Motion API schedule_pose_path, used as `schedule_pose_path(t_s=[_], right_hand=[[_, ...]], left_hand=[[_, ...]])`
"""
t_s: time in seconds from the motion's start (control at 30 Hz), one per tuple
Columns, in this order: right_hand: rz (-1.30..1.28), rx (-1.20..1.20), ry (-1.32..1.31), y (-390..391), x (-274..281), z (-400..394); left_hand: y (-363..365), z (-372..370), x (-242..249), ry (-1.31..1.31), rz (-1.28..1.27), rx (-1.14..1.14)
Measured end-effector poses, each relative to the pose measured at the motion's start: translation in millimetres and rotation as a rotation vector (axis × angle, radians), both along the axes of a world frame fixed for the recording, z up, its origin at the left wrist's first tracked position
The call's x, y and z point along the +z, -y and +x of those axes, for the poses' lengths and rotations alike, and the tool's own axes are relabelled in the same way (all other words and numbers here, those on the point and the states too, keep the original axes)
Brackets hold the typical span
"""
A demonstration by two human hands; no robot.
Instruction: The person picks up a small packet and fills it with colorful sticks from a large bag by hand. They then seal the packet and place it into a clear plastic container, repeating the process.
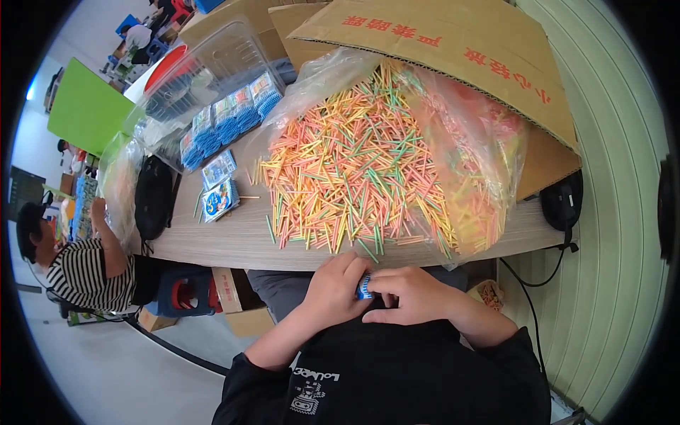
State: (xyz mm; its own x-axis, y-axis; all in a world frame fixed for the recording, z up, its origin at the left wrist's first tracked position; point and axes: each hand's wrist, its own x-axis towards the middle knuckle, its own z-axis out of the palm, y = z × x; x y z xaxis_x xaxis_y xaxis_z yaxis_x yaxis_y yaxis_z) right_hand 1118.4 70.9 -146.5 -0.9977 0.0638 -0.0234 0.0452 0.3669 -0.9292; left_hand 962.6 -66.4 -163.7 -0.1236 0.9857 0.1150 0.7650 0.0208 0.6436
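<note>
Close to my body at the table's front edge, my left hand (340, 289) and my right hand (409, 293) meet around a small blue packet (364, 287). The fingers of both hands are closed on it and hide most of it. Just beyond them, a large heap of thin pink, yellow, orange and green sticks (347, 166) spreads over the table (205, 244). Left of the heap lie a blue printed packet (220, 200) and another packet (219, 168), with a few loose sticks beside them.
A tilted cardboard box (453, 42) and a clear plastic bag (471, 163) hold more sticks. Blue packets (230, 113) stand in rows by a clear plastic bin (205, 64). A black pouch (154, 198) lies at left. A person in a striped shirt (92, 273) works further left.
</note>
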Motion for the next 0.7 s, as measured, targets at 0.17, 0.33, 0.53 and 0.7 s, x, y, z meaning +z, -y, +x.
schedule_pose_path(t_s=[0.17,0.33,0.53,0.7], right_hand=[[0.02,-0.04,-0.121,15.5,-38.8,-8.3],[0.103,-0.204,-0.294,19.5,-37.6,-10.4],[0.056,0.039,0.052,5.8,-23.9,-10.1],[0.084,0.06,-0.068,2.1,-28.2,-18.8]], left_hand=[[0.6,1.1,-9.9,-0.063,0.037,0.062],[3.5,-9.1,4.0,-0.012,-0.002,0.156],[6.8,-6.5,-15.7,-0.027,0.0,0.071],[4.5,-13.9,-12.6,0.027,-0.063,0.035]])
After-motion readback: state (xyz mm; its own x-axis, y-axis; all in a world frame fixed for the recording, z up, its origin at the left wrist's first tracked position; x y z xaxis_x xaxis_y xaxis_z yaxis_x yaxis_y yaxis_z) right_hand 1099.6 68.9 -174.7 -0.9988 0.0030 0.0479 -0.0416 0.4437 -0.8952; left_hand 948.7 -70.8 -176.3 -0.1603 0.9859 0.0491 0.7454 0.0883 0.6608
